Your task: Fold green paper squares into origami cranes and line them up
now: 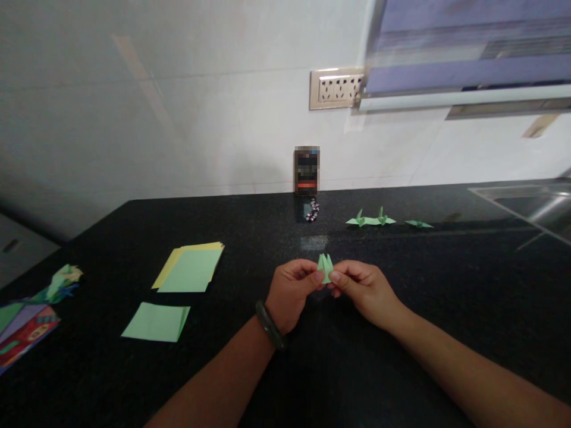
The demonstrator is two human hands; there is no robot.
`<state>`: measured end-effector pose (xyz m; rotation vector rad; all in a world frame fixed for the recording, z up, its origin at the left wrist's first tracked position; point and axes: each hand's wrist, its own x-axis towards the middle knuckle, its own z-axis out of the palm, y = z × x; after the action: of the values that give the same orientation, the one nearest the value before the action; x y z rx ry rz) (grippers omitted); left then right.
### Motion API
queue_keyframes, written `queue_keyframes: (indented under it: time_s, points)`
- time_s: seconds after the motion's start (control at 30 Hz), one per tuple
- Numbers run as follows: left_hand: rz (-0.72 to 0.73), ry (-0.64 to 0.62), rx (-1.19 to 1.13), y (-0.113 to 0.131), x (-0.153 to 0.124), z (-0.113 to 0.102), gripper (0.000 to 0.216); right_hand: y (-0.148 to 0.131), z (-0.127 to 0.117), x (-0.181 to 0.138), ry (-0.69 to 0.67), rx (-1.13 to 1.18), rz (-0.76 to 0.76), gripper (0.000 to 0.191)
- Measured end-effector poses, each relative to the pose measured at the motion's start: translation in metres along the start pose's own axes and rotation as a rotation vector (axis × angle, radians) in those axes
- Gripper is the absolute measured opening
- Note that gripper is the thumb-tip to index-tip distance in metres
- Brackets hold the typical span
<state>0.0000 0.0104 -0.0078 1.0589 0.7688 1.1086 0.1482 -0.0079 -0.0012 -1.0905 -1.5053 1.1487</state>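
A small piece of folded green paper, with pointed tips at its top, is held upright above the black counter. My left hand pinches its left side between thumb and fingers; a dark bangle circles that wrist. On the other side, my right hand grips the paper's right lower edge, thumb in front. The fingers behind the paper are partly hidden. Beyond my hands to the right stand folded green paper cranes, and a flatter green folded piece lies beside them.
A stack of green and yellow sheets lies left, with a folded green sheet nearer me. Colourful packaging and crumpled paper sit far left. A phone-like object leans on the wall, its beaded strap before it. A sink is right.
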Motion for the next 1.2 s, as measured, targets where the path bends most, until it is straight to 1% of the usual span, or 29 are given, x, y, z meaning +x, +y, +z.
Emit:
queue_keyframes:
  time_s: [0.13, 0.27, 0.33, 0.43, 0.53, 0.6, 0.7, 0.83, 1.0, 1.07, 1.2]
  points:
    - [-0.034, 0.024, 0.023, -0.0005, 0.0008, 0.0018, 0.015, 0.0027, 0.0005, 0.0013, 0.078, 0.021, 0.062, 0.019]
    - [-0.066, 0.009, 0.057, 0.0006, -0.0005, 0.0048, 0.024, 0.0077, -0.0009, 0.0011, 0.101, -0.067, 0.045, 0.017]
    - [-0.059, 0.010, 0.102, -0.0003, -0.0008, 0.0041, 0.025, 0.0088, -0.0015, 0.0009, 0.094, -0.080, 0.039, 0.016]
    - [-0.039, 0.029, 0.147, -0.0036, -0.0001, 0.0006, 0.023, 0.0083, -0.0022, 0.0008, 0.044, -0.043, 0.055, 0.017]
    - [-0.018, 0.001, 0.124, -0.0066, 0.0010, -0.0029, 0.021, 0.0065, -0.0026, 0.0015, -0.006, 0.017, 0.080, 0.019]
    - [-0.023, -0.019, 0.094, -0.0071, 0.0015, -0.0039, 0.020, 0.0056, -0.0028, 0.0025, -0.010, 0.062, 0.083, 0.020]
    - [-0.065, -0.032, 0.057, -0.0057, 0.0011, -0.0031, 0.021, 0.0046, -0.0033, 0.0037, 0.013, 0.114, 0.064, 0.020]
    - [-0.135, -0.016, 0.044, -0.0025, -0.0002, -0.0007, 0.022, 0.0018, -0.0035, 0.0036, 0.017, 0.119, 0.075, 0.022]
    - [-0.186, -0.050, 0.065, -0.0010, -0.0004, 0.0011, 0.024, 0.0010, -0.0029, 0.0031, 0.036, 0.055, 0.108, 0.022]
    - [-0.194, -0.060, 0.068, -0.0012, -0.0004, 0.0018, 0.025, 0.0029, -0.0029, 0.0027, 0.037, 0.029, 0.097, 0.020]
    - [-0.224, -0.038, 0.029, -0.0017, -0.0013, 0.0035, 0.028, 0.0056, -0.0035, 0.0013, 0.029, 0.023, 0.059, 0.017]
